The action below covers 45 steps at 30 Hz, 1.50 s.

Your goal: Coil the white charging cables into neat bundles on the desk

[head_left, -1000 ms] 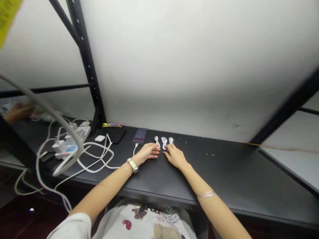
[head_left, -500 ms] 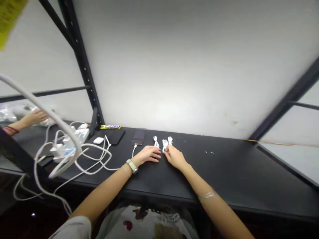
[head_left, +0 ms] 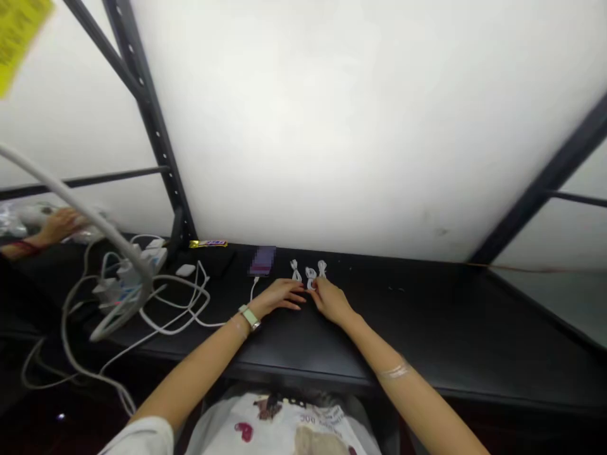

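Three small bundles of white cable lie in a row on the black table (head_left: 427,335). The left cable bundle (head_left: 296,270) is just beyond the fingers of my left hand (head_left: 281,295), which is spread low over the tabletop. My right hand (head_left: 331,299) has its thumb and forefinger pinched at the near end of the middle cable bundle (head_left: 310,274). Right behind those fingers lies the right cable bundle (head_left: 322,266), its lower end partly covered by my hand.
A phone (head_left: 262,260) on a white charging cable lies left of the bundles. Farther left are a white earbud case (head_left: 185,270), a yellow-wrapped bar (head_left: 208,243), a loaded power strip (head_left: 135,268) and looped white cables. Another person's hand (head_left: 61,224) works beyond the rack post (head_left: 156,126).
The middle bundle has shifted very slightly left with my right fingertips on it. My left hand stays almost where it was. The phone's screen looks brighter.
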Motion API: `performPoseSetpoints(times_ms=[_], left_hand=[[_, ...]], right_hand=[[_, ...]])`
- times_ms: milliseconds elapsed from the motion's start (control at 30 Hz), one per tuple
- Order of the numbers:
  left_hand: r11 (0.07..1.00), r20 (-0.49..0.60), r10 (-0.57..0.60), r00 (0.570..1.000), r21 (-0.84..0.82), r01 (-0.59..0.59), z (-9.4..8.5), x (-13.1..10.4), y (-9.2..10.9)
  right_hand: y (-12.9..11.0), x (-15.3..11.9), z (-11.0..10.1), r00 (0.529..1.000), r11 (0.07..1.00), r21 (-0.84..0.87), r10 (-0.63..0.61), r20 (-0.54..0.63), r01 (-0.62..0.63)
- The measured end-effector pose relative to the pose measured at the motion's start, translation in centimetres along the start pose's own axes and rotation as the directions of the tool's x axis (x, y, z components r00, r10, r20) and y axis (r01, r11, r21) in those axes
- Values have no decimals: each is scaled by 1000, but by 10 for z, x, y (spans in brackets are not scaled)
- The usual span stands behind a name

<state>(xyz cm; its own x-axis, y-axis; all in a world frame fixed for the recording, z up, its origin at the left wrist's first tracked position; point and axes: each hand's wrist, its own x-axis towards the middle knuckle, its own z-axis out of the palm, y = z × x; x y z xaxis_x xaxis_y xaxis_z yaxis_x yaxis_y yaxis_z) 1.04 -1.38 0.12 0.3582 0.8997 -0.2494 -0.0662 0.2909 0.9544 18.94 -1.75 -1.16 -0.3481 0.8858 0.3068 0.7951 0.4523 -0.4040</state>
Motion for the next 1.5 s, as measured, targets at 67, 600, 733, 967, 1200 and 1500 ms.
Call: performPoseSetpoints(times_ms=[67, 600, 733, 967, 1200, 1500], left_hand=[[999, 19, 34, 999, -7, -34, 1, 0, 0], [962, 94, 267, 959, 34, -272, -4, 7, -7], [941, 87, 316, 945, 94, -324, -4, 9, -8], [835, 120, 463, 878, 275, -477, -2, 10, -10], [612, 166, 645, 746, 471, -635, -1, 2, -6], [420, 243, 741, 626, 560, -715, 1, -3, 0]], right_hand=[[-6, -2, 1, 998, 996, 71, -52, -23, 54], [5, 14, 15, 923, 457, 813, 297, 243, -361], [4, 12, 8, 866, 254, 836, 268, 421, -486], [8, 11, -1, 788, 50, 789, 116, 604, -612], [11, 11, -1, 764, -12, 764, 16, 645, -645], [3, 8, -1, 800, 21, 800, -23, 600, -600]])
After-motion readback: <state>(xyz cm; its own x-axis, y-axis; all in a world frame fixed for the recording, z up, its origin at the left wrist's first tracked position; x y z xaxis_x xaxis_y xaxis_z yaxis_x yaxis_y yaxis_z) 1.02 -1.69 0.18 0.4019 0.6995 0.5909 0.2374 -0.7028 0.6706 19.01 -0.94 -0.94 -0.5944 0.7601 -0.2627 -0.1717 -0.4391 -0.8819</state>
